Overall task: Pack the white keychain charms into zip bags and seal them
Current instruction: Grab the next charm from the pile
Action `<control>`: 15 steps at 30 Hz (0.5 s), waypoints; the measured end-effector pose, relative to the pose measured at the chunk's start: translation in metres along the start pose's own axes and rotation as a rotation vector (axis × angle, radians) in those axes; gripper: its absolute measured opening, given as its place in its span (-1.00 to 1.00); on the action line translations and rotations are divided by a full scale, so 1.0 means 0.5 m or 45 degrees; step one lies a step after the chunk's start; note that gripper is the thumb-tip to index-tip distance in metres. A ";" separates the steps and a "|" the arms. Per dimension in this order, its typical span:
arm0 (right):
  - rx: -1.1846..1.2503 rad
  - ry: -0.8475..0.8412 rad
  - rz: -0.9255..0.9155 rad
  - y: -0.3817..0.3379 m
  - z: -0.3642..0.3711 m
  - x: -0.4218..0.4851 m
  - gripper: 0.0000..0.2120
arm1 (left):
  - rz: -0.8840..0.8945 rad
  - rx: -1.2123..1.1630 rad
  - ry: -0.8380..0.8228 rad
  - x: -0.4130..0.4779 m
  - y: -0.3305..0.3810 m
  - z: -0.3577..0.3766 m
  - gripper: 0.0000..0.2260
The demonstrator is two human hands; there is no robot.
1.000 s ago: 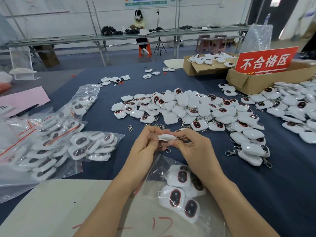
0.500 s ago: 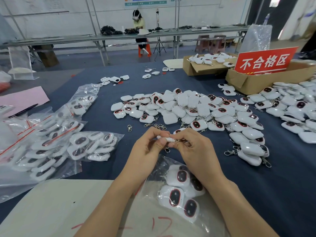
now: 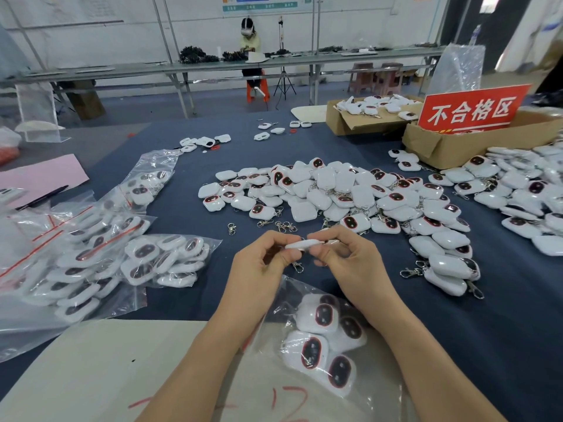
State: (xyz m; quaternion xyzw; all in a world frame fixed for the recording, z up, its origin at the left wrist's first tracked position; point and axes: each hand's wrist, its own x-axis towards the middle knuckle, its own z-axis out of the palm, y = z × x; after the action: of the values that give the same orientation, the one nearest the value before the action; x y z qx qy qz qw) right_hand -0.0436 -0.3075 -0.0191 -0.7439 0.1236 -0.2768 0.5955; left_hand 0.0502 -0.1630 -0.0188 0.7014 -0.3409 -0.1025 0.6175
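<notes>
My left hand (image 3: 262, 269) and my right hand (image 3: 353, 263) both pinch one white keychain charm (image 3: 301, 245), held edge-on just above the blue table, its metal clasp (image 3: 298, 266) dangling below. Under my wrists lies an open clear zip bag (image 3: 323, 339) with several charms inside. A big heap of loose white charms (image 3: 341, 193) covers the table ahead.
Filled zip bags (image 3: 100, 254) lie piled at the left. More charms (image 3: 524, 196) spread at the right, beside cardboard boxes (image 3: 451, 144) with a red sign (image 3: 472, 111). Loose metal clasps (image 3: 283, 225) sit before the heap. A beige board (image 3: 91, 370) lies at the near edge. A person sits at a far bench.
Both hands kept hold of the charm and shifted it slightly between the fingers; the left thumb has lifted a little. Nothing else moved.
</notes>
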 end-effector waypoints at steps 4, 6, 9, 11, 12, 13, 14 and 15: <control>0.028 -0.009 0.012 0.001 0.002 -0.002 -0.80 | -0.006 0.016 0.009 0.001 0.000 -0.002 -0.77; 0.055 -0.021 0.024 0.000 0.003 -0.002 -0.83 | 0.004 0.004 0.022 0.000 0.000 -0.001 -0.76; 0.171 -0.060 0.095 0.000 0.004 0.001 -0.87 | 0.044 -0.020 0.053 0.001 0.000 0.002 -0.76; 0.286 -0.087 0.158 0.000 0.002 0.002 -0.84 | 0.070 0.018 0.038 0.003 0.000 0.004 -0.77; 0.311 -0.082 0.179 0.001 0.000 0.002 -0.84 | 0.075 0.043 0.012 0.003 -0.001 0.005 -0.79; 0.315 -0.068 0.187 0.001 -0.002 0.002 -0.86 | 0.074 0.055 -0.021 0.003 -0.002 0.006 -0.82; 0.302 -0.052 0.185 0.003 -0.003 0.002 -0.85 | 0.065 0.050 -0.047 0.003 -0.004 0.006 -0.84; 0.291 -0.040 0.179 0.004 -0.004 0.002 -0.81 | 0.050 0.030 -0.065 0.002 -0.005 0.006 -0.86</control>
State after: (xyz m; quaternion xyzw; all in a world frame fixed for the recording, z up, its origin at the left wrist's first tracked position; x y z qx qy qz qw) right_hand -0.0436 -0.3104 -0.0204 -0.6651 0.1336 -0.2350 0.6961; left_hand 0.0502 -0.1657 -0.0215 0.6991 -0.3715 -0.1041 0.6021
